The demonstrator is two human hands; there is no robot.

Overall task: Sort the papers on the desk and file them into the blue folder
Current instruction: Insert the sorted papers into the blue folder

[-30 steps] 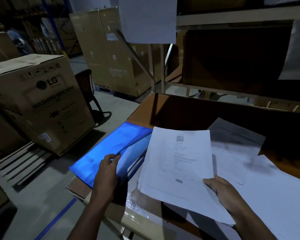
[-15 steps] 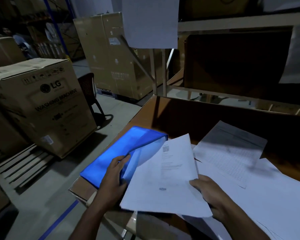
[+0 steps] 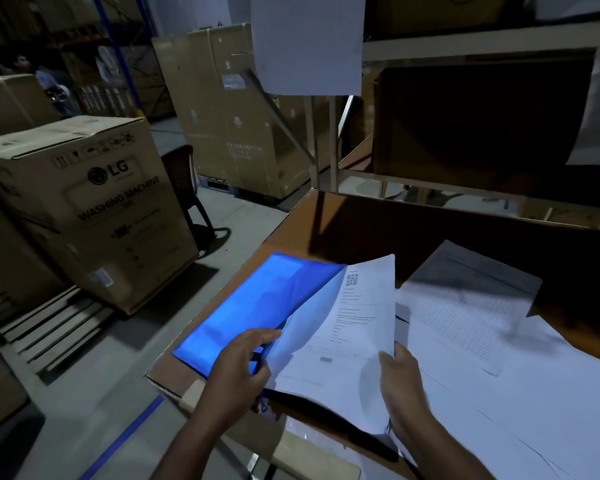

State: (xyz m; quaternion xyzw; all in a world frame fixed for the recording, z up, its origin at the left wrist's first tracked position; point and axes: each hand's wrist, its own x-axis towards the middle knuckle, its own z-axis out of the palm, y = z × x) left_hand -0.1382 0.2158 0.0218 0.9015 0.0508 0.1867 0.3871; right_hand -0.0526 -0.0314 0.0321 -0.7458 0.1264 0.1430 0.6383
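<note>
The blue folder (image 3: 257, 306) lies at the left corner of the brown desk (image 3: 378, 230). My left hand (image 3: 238, 372) grips the edge of its raised front cover. A printed sheet with a QR code (image 3: 347, 327) has its left edge tucked under that cover, inside the folder. My right hand (image 3: 400, 386) holds the sheet's lower right corner. More loose white papers (image 3: 499, 393) lie spread on the desk to the right, overlapping one another.
A large LG washing machine carton (image 3: 84, 209) stands on a pallet to the left, with taller cartons (image 3: 229, 109) behind. A dark chair (image 3: 184, 181) sits between them. Shelf framing (image 3: 465, 46) rises behind the desk, and a sheet (image 3: 307, 43) hangs from it.
My right hand has swung the QR-code sheet leftward and slid its edge under the folder cover. My left hand has lifted that cover further.
</note>
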